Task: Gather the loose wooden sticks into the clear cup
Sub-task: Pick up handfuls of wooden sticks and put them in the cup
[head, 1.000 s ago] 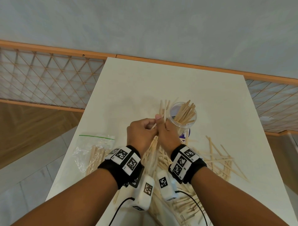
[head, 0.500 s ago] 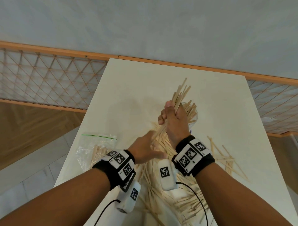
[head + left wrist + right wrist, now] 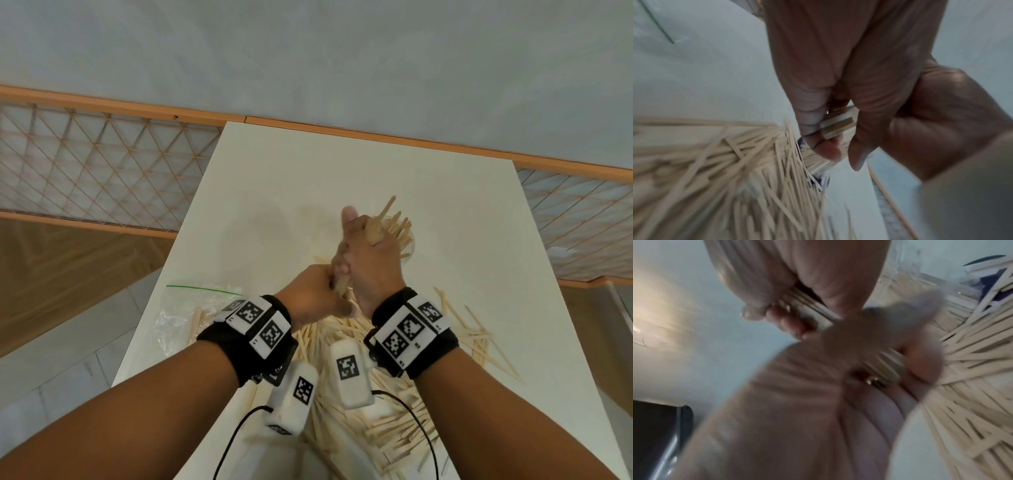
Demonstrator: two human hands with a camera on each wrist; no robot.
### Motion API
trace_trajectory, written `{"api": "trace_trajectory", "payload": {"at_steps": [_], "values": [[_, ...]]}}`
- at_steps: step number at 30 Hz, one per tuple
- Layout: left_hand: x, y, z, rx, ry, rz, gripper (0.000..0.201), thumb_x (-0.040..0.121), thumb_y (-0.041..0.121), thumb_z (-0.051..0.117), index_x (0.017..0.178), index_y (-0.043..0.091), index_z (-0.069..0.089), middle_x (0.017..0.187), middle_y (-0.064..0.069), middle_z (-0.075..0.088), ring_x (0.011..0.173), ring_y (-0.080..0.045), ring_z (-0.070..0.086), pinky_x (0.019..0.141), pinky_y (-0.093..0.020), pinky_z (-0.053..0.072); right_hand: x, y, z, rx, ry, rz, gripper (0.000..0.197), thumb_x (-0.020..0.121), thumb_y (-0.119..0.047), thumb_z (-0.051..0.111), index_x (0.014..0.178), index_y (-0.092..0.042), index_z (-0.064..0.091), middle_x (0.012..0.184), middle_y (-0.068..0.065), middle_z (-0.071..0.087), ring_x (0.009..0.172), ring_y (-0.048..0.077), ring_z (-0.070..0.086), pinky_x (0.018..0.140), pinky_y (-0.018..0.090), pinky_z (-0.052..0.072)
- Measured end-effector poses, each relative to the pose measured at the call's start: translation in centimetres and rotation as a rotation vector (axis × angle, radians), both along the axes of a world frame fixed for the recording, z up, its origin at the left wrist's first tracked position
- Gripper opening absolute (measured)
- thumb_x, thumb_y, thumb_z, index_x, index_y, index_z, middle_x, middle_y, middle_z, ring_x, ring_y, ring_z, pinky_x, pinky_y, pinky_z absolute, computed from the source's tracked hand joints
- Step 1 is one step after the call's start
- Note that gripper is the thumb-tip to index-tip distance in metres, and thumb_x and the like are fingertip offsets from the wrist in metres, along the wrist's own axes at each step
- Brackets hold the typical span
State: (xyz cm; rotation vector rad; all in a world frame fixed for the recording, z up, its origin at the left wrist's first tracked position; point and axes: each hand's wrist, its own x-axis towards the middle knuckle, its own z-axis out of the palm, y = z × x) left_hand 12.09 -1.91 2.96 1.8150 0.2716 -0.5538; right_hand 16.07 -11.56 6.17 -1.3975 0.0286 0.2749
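Wooden sticks (image 3: 371, 230) bundled — right hand (image 3: 368, 255) grasps top, left hand (image 3: 313, 296) pinches lower end | clear cup (image 3: 409, 241) just beyond right hand | step: loading | next — lower bundle in, release

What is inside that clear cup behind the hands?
The clear cup holds many wooden sticks, fanned out and poking above its rim. The right hand, gripping a bundle of sticks, covers the cup's near side, so its bottom and fill level are hidden.
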Motion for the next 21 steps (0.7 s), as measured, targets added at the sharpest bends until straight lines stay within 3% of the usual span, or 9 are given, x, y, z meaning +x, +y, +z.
{"api": "trace_trajectory", "payload": {"at_steps": [3, 5, 7, 9, 13, 15, 18, 19, 21], "values": [[-0.7, 1.0, -1.8, 0.463, -0.016, -0.159, 0.065, 0.072, 0.036, 0.079, 0.125, 0.014, 0.048, 0.120, -0.006, 0.055, 0.106, -0.022, 0.055, 0.083, -0.030, 0.048, 1.7, -0.8, 2.6, 0.027, -0.024, -0.110, 0.053, 0.090, -0.056, 0.055, 0.051, -0.026, 0.034, 0.043, -0.007, 0.030, 0.042, 0.015, 0.024, 0.046, 0.029, 0.025], [-1.8, 1.4, -3.0, 0.687, 0.101, -0.225, 0.086, 0.072, 0.049, 0.076, 0.135, 0.008, 0.034, 0.133, -0.014, 0.041, 0.121, -0.031, 0.046, 0.096, -0.040, 0.047, 3.5, -1.5, 4.4, 0.052, -0.082, -0.226, 0.059, 0.091, -0.056, 0.053, 0.046, -0.027, 0.030, 0.040, -0.009, 0.028, 0.041, 0.015, 0.023, 0.044, 0.026, 0.025], [-3.1, 1.2, -4.1, 0.793, 0.189, -0.259, 0.097, 0.070, 0.056, 0.075, 0.137, 0.005, 0.028, 0.135, -0.017, 0.033, 0.125, -0.037, 0.041, 0.101, -0.044, 0.045, 5.4, -2.1, 5.2, 0.012, -0.153, -0.307, 0.060, 0.091, -0.056, 0.054, 0.046, -0.027, 0.028, 0.040, -0.007, 0.028, 0.041, 0.017, 0.025, 0.045, 0.026, 0.028], [-4.0, 0.6, -5.0, 0.833, 0.139, -0.256, 0.093, 0.071, 0.053, 0.076, 0.135, 0.004, 0.029, 0.132, -0.016, 0.035, 0.122, -0.035, 0.042, 0.099, -0.041, 0.044, 6.8, -2.5, 3.9, -0.142, -0.196, -0.318, 0.060, 0.089, -0.058, 0.056, 0.047, -0.023, 0.031, 0.042, -0.001, 0.034, 0.046, 0.018, 0.034, 0.051, 0.030, 0.036], [-4.7, 0.0, -5.5, 0.756, -0.018, -0.209, 0.062, 0.083, 0.032, 0.070, 0.130, 0.006, 0.037, 0.128, -0.012, 0.042, 0.116, -0.028, 0.047, 0.098, -0.034, 0.044, 6.6, -3.5, -0.5, -0.429, -0.236, -0.148, 0.063, 0.088, -0.048, 0.065, 0.059, 0.006, 0.049, 0.055, 0.011, 0.054, 0.052, 0.018, 0.046, 0.060, 0.031, 0.045], [-5.1, 0.3, -5.6, 0.741, -0.040, -0.157, 0.059, 0.083, 0.030, 0.071, 0.127, 0.008, 0.038, 0.125, -0.011, 0.045, 0.114, -0.027, 0.049, 0.095, -0.034, 0.047, 6.2, -4.1, -0.7, -0.505, -0.279, -0.118, 0.048, 0.088, -0.045, 0.067, 0.070, -0.001, 0.063, 0.064, 0.002, 0.063, 0.055, 0.009, 0.050, 0.064, 0.031, 0.048], [-5.9, 1.2, -5.8, 0.730, 0.034, -0.051, 0.069, 0.074, 0.037, 0.078, 0.121, 0.008, 0.037, 0.117, -0.010, 0.047, 0.109, -0.028, 0.052, 0.090, -0.037, 0.051, 5.5, -5.3, 1.2, -0.658, -0.477, -0.145, 0.022, 0.089, -0.040, 0.066, 0.089, -0.018, 0.067, 0.094, -0.009, 0.069, 0.089, 0.004, 0.062, 0.085, 0.028, 0.050], [-6.0, 1.5, -6.0, 0.747, 0.060, -0.057, 0.070, 0.072, 0.040, 0.079, 0.119, 0.007, 0.038, 0.116, -0.010, 0.048, 0.108, -0.029, 0.054, 0.089, -0.037, 0.051, 4.8, -5.7, 2.0, -0.693, -0.585, -0.160, 0.016, 0.089, -0.036, 0.066, 0.093, -0.020, 0.066, 0.098, -0.009, 0.068, 0.094, 0.004, 0.061, 0.085, 0.024, 0.048], [-6.0, 1.7, -6.4, 0.764, 0.076, -0.093, 0.063, 0.075, 0.041, 0.077, 0.116, 0.007, 0.043, 0.116, -0.010, 0.052, 0.106, -0.028, 0.057, 0.086, -0.033, 0.049, 2.2, -6.0, 2.4, -0.734, -0.733, -0.106, 0.007, 0.089, -0.027, 0.066, 0.091, -0.020, 0.066, 0.090, -0.008, 0.066, 0.080, 0.005, 0.059, 0.073, 0.016, 0.045]]}}
